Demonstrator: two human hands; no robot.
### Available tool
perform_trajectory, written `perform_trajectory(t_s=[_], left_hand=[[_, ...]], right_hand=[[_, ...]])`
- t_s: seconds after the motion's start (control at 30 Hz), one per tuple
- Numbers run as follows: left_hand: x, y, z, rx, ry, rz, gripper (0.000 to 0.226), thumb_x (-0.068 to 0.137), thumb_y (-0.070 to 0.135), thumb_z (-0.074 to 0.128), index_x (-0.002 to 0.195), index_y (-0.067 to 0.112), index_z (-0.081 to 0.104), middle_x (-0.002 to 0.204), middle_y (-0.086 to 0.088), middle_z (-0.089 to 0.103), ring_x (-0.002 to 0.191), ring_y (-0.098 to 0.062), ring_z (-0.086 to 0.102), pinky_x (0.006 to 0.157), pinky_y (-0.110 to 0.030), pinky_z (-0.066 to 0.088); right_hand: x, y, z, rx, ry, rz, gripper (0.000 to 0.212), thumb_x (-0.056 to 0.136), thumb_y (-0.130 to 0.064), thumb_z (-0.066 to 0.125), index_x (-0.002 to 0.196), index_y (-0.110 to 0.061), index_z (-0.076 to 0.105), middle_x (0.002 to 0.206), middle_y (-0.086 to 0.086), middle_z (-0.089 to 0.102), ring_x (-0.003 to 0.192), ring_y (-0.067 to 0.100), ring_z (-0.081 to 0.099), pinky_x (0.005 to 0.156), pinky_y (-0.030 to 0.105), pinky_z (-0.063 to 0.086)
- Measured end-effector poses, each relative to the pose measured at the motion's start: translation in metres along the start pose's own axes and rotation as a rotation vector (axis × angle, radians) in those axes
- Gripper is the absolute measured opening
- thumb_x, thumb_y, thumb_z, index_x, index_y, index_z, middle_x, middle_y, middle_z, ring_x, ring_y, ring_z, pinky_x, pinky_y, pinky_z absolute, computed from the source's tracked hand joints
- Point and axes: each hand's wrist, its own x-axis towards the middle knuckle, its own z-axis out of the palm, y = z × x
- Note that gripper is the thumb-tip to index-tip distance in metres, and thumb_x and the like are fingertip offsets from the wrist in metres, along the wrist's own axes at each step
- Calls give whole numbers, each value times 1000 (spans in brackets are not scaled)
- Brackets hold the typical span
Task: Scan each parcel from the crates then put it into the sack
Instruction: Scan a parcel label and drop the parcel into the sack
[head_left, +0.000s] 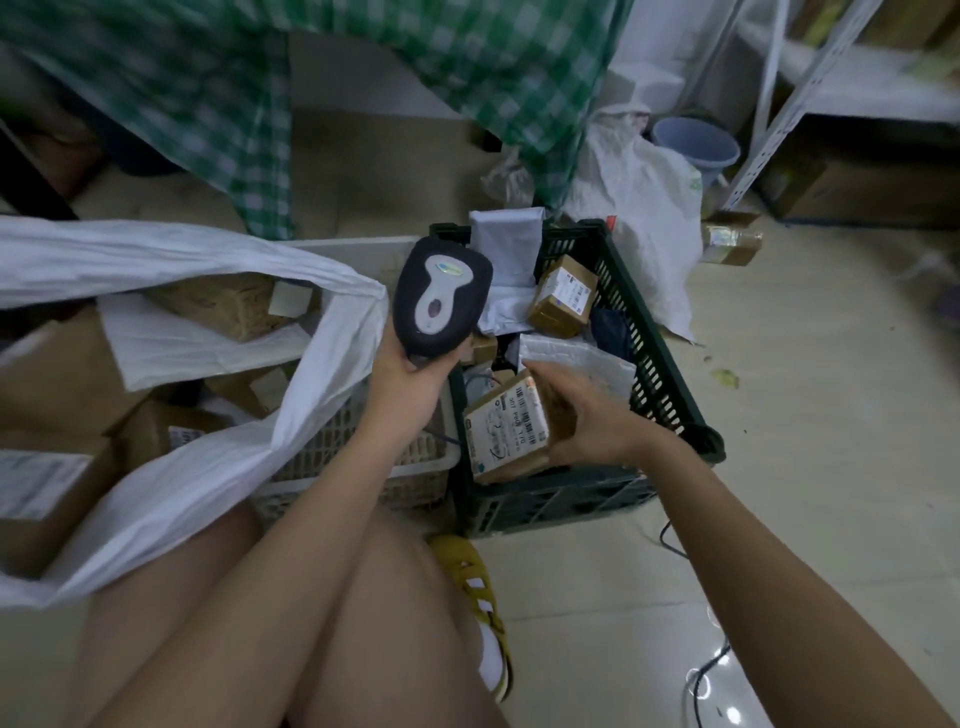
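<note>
The fingers of the right hand (587, 415) curl round a small brown parcel (511, 428), gripping it from its right side with the white label turned up and toward the person. It hangs just above the near end of the dark green crate (670, 374). The label faces up so the barcode can be read, by my judgement.

The left hand (410, 379) grips the scanner (439, 296) by its handle, fingers wrapped under it, head raised and tipped away. It sits just left of the parcel, not yet aimed at the label, so the scan looks about to happen.

More parcels lie in the crate beyond: a brown box (561, 296), white mailers and a padded bag. The white sack (208, 457) gapes open at the left, already holding several cartons, its mouth draped over a pale basket (363, 467) touching the crate. The way from parcel to sack passes the left forearm and scanner, which could get in the way. A cable trails on the floor at right, and green checked cloth hangs behind.
</note>
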Motion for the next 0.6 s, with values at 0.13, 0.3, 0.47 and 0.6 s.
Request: perform_trajectory(t_s=[0.13,0.3,0.47,0.6], left_hand=[[-8,6,-14,13,31,9,54,85,7,70,133,19,48,119,12,55,110,0,50,77,-2,45],[-5,3,-21,45,40,7,55,86,9,70,135,20,46,124,10,54,115,-3,49,89,-13,43],[0,-2,-20,70,17,31,55,85,7,69,134,18,47,122,9,55,116,-4,50,80,-3,43],[1,-5,-20,53,15,14,54,86,2,67,135,13,47,119,8,55,103,1,52,73,2,43]], right_hand=[[17,-13,14,263,-39,86,101,65,-14,88,139,-32,22,138,1,39,130,21,40,103,35,41],[23,-18,9,238,-19,144,88,75,-27,69,147,-45,21,153,-1,15,142,20,15,113,35,23],[22,-8,22,211,-6,250,78,54,-81,59,111,-88,7,157,-14,-3,146,30,-2,115,57,16],[27,-6,24,276,48,281,52,62,-88,42,105,-90,14,154,-20,2,146,30,3,114,53,22]])
